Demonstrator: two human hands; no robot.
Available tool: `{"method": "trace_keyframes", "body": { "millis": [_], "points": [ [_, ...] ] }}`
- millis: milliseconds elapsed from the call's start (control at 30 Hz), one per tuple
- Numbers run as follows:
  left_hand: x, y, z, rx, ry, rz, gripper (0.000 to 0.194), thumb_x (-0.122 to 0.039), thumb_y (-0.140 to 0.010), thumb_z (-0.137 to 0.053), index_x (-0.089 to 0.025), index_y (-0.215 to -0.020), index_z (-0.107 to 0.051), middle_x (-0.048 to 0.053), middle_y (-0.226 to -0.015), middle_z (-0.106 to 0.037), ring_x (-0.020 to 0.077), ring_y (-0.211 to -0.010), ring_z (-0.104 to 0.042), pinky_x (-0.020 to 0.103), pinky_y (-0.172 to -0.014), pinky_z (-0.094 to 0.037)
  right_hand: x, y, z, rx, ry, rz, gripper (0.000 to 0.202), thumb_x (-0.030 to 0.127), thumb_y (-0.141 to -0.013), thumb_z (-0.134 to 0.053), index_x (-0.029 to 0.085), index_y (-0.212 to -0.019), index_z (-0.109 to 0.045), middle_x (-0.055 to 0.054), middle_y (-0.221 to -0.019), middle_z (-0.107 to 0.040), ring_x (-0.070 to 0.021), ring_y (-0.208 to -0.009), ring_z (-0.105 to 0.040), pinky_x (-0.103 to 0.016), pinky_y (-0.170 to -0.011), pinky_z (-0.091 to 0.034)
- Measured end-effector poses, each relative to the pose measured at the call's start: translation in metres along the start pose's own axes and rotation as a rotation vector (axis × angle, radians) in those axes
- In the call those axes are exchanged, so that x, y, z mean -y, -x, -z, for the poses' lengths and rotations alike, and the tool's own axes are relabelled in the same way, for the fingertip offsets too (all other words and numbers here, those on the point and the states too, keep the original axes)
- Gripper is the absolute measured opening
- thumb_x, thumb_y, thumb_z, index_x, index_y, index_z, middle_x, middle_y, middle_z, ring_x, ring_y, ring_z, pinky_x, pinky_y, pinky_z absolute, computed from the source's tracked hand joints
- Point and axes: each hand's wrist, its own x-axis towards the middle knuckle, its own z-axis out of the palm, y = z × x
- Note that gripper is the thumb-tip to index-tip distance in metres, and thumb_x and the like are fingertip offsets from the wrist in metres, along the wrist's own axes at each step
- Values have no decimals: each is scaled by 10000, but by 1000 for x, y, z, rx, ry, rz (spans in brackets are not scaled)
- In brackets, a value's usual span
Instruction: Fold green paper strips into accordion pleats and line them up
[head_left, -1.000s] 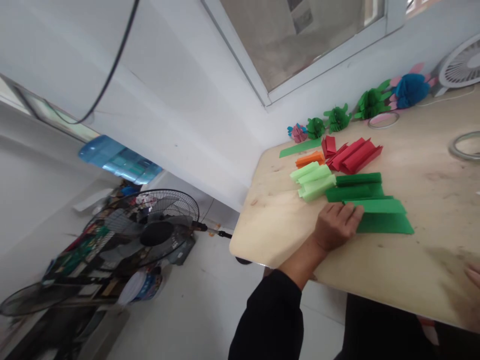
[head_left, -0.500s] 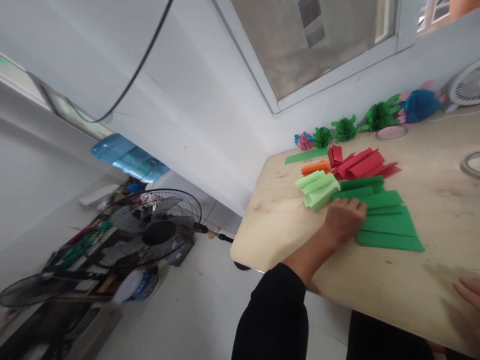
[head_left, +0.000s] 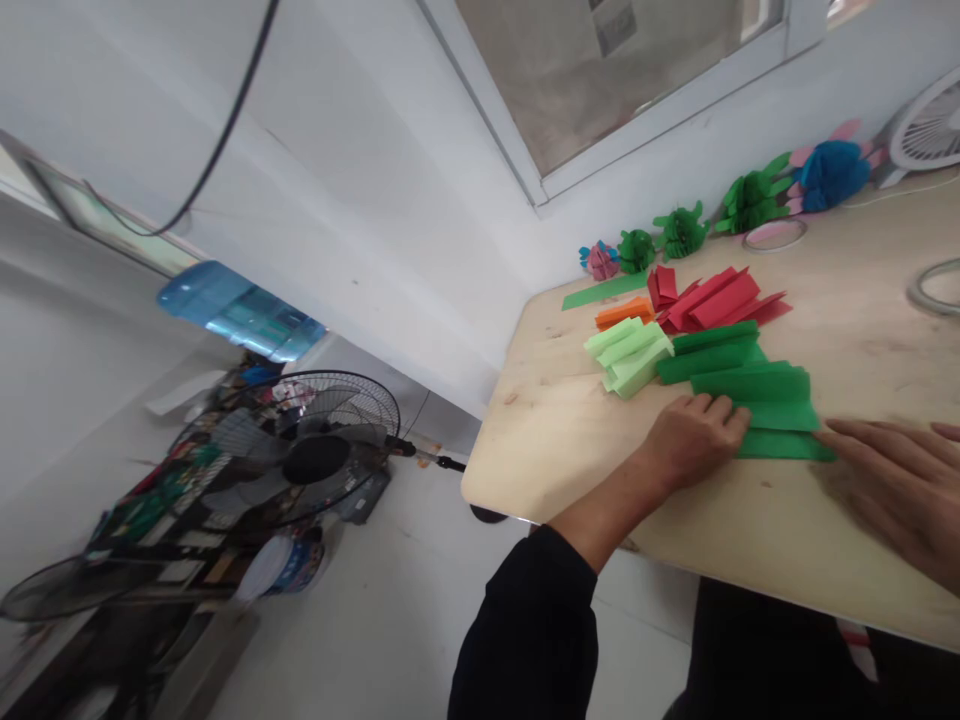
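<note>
Now our left hand (head_left: 694,440) presses flat on the green paper (head_left: 772,400) on the surface (head_left: 750,530) | right hand (head_left: 896,480) beside it, fingers spread, holding nothing | a push may slide the paper crooked.

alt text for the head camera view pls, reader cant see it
A person's left hand presses flat on the end of a dark green folded paper on a wooden table, while the right hand lies open, fingertips at its other end. Light green, orange and red paper strips lie behind it.
</note>
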Motion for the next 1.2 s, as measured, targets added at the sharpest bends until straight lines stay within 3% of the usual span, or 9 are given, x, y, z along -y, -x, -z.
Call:
{"method": "trace_keyframes", "body": {
  "millis": [167, 400, 533, 733, 833, 967, 1200],
  "points": [
    [2, -10, -1, 47, 28, -9, 273, -92, -911, -354, -124, -881, -624, 93, -826, -660, 218, -778, -638, 303, -596, -363, -11, -16, -11, 56, 8, 27, 488, 530, -919, -308, 220, -1185, -576, -48, -1168, -639, -215, -976, -588, -405, -836, -386],
    [12, -17, -2, 70, 127, 8, 251, -108, -884, -402, -134, -844, -648, 89, -866, -694, 224, -838, -638, 321, -642, -409, -34, -26, -35, 132, -38, 62, 451, 506, -922, -288, 272, -990, -668, -9, -1089, -673, -188, -903, -590, -364, -771, -351],
    [17, -17, -2, 56, 219, 108, 207, -204, -902, -453, -160, -965, -645, 55, -960, -720, 210, -910, -652, 317, -718, -467, -42, -35, -37, 182, -80, 33, 416, 466, -906, -317, 259, -973, -671, -38, -1061, -679, -185, -874, -599, -372, -775, -359],
    [24, -12, 1, 47, 348, 226, 312, -298, -977, -368, -188, -1198, -559, 30, -1071, -729, 143, -925, -676, 259, -750, -512, -52, -46, -33, 239, -146, 38, 323, 374, -909, -343, 257, -887, -643, 15, -892, -692, -127, -746, -620, -329, -713, -405],
    [24, -8, 3, 59, 384, 165, 381, -376, -966, -440, -175, -1280, -517, 31, -1153, -711, 138, -1010, -662, 253, -843, -510, -52, -44, -31, 207, -153, 89, 328, 380, -910, -344, 263, -882, -649, 22, -872, -693, -128, -740, -628, -329, -706, -421],
    [17, -1, 4, 91, 367, 46, 441, -437, -910, -552, -156, -1250, -563, 67, -1234, -670, 188, -1135, -605, 311, -992, -452, -47, -33, -27, 151, -140, 174, 346, 405, -920, -347, 278, -916, -668, 21, -977, -694, -141, -876, -638, -339, -789, -439],
    [8, 0, 7, 144, 275, -8, 343, -380, -918, -511, -150, -1141, -634, 97, -1142, -670, 257, -1057, -611, 381, -928, -456, -42, -24, -27, 81, -49, 238, 382, 476, -930, -380, 229, -1008, -660, -30, -1036, -681, -190, -940, -624, -379, -830, -419]
  ]
}}
